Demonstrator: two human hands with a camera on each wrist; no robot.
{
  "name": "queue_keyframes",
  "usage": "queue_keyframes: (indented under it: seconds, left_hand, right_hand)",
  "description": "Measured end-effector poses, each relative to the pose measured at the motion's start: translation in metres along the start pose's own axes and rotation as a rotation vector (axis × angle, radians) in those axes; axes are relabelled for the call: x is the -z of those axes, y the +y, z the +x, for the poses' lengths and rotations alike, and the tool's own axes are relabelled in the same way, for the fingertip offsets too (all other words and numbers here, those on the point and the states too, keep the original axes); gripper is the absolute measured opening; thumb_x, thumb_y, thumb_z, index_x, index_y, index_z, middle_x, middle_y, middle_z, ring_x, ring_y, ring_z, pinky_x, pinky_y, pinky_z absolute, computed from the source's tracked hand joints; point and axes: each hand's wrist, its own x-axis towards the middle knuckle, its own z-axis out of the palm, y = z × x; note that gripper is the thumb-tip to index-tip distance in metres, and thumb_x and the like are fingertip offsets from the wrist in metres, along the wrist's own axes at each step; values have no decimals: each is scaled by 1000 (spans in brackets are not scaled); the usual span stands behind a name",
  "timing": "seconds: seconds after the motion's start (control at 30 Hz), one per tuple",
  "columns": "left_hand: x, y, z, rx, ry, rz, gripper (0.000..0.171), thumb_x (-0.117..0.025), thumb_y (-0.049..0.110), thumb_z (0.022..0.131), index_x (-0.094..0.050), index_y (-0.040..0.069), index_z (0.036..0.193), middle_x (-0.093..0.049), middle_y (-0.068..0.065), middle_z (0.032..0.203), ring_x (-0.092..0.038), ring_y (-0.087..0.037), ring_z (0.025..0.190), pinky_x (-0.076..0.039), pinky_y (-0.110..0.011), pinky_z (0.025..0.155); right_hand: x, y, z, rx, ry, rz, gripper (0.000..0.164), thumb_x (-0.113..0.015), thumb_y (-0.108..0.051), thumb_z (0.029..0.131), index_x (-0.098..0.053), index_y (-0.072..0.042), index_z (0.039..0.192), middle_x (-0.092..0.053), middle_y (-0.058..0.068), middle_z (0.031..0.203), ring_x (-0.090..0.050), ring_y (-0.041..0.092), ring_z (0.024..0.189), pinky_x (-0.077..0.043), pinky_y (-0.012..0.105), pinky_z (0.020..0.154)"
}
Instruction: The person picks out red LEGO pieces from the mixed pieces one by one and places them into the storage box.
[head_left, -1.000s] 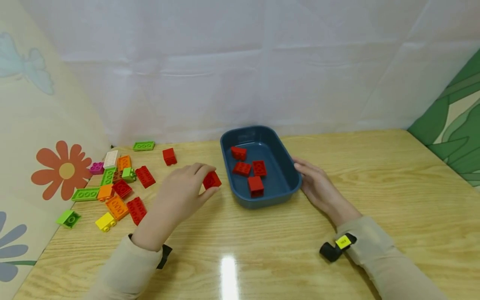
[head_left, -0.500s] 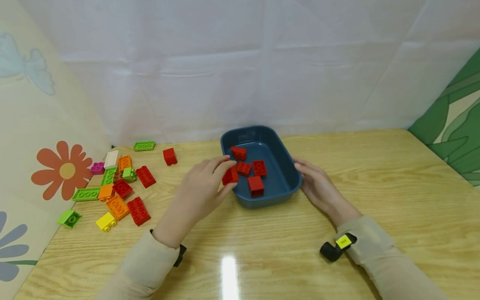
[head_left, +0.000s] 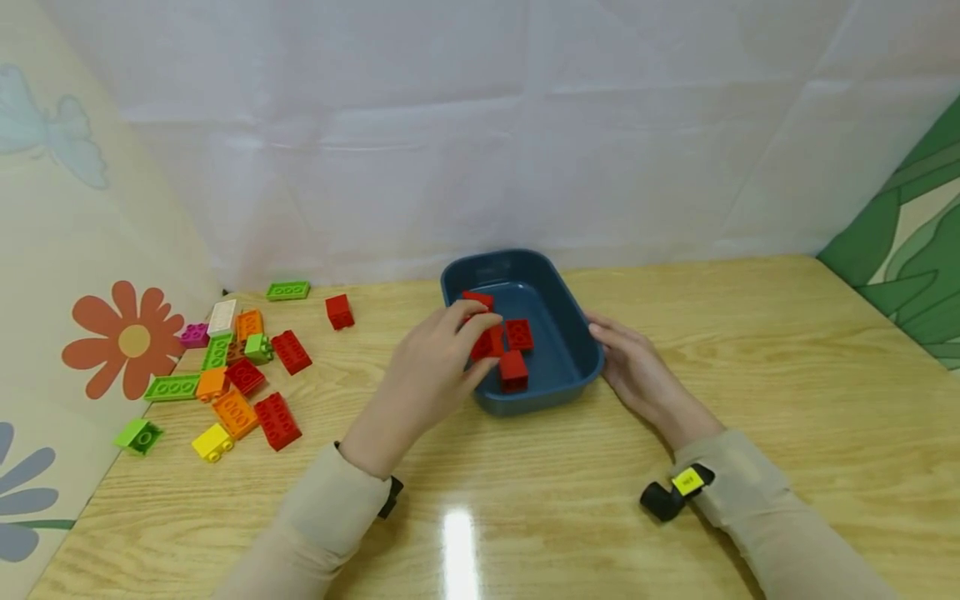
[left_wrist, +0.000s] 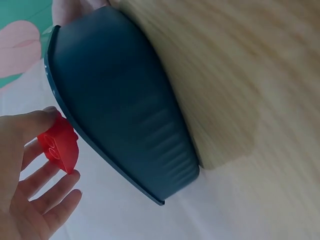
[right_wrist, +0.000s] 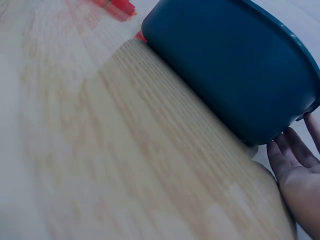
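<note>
My left hand (head_left: 427, 362) pinches a red toy brick (head_left: 489, 343) between thumb and fingers, above the left part of a dark blue bin (head_left: 551, 398). In the left wrist view the held brick (left_wrist: 61, 145) is beside the bin's rim, its hollow underside showing. Several other red bricks (head_left: 513, 371) lie inside the bin, partly covered by the hand. My right hand (head_left: 641, 375) rests against the bin's right side. From the right wrist, its fingers (right_wrist: 282, 150) look fairly straight, touching the bin's lower wall and rim.
To the left lies a loose group of coloured bricks, including orange (head_left: 236, 414), green (head_left: 172, 388), yellow (head_left: 212, 442) and red (head_left: 277, 421) ones. A single red brick (head_left: 340, 312) sits between group and bin. White cloth (head_left: 480, 133) hangs behind the wooden table (head_left: 540, 500).
My left hand has moved right with the red brick, from left of the bin to over its inside. The right hand and the bin have stayed in place.
</note>
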Motion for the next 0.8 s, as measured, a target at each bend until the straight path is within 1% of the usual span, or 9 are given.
queue_keyframes:
  seconds: [0.1,0.17,0.37,0.43,0.67,0.8]
  left_hand:
    - [-1,2,5,1,-4,-7,45,-71,29,81,-60,11,121,-62,-8,122,-59,-21,104,-57,-33,86]
    - [-2,4,9,1,-18,-7,47,-70,30,81,-59,11,123,-63,-7,123,-60,-21,105,-56,-34,90]
    - [-5,10,18,19,-81,-43,48,-70,33,81,-58,12,123,-66,-4,124,-62,-19,103,-56,-34,89]
    - [-6,12,21,39,-114,-61,46,-69,34,82,-59,13,122,-66,-3,124,-62,-19,103,-56,-35,89]
    - [-11,19,31,116,-273,-103,47,-66,38,84,-58,17,125,-64,-1,127,-60,-18,108,-54,-36,94]
    - [-15,24,36,135,-317,-128,49,-65,40,84,-57,19,127,-63,1,130,-58,-16,112,-53,-36,95]
  right_hand:
    - [0,-1,0,-6,3,-2,25,-44,-11,98,-61,-20,115,-69,-11,110,-60,6,103,-53,15,83]
    - [0,-1,0,-10,6,-3,25,-44,-12,98,-61,-20,115,-69,-11,110,-59,6,103,-53,15,83]
    - [0,0,0,-5,4,-4,26,-44,-11,98,-62,-20,115,-69,-11,111,-59,6,104,-53,15,84]
    - [0,0,0,-3,2,-1,26,-44,-11,98,-62,-20,115,-69,-11,111,-59,6,104,-53,15,84]
    - [-2,-1,1,-20,25,-8,24,-45,-12,98,-61,-18,114,-69,-11,109,-60,5,103,-53,14,84]
    - [-3,-2,1,-22,27,-8,23,-44,-12,98,-62,-19,112,-70,-11,107,-60,6,101,-53,15,83]
